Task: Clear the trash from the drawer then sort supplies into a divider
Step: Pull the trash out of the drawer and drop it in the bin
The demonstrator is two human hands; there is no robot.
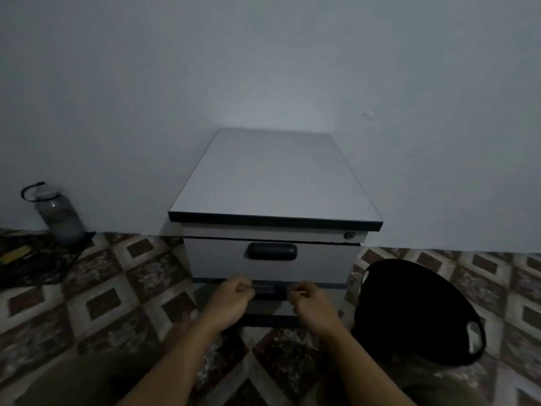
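low on the cabinet (272, 177), straight ahead of you, the lower drawer (273, 305) looks closed, its handle (265, 288) lying left to right between your left hand (231, 301) and right hand (311, 303). both are equally near, fingers curled; whether they grip anything, i cannot tell.

Bare forearms extended forward; left hand (231, 301), right hand (311, 303) side by side, fingers (243, 284) curled, grip unclear.

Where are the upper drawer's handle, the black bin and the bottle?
Handle (272, 251): head view, middle of its dark bar.
Bin (418, 312): head view, middle of its black surface.
Bottle (60, 218): head view, its grey body.
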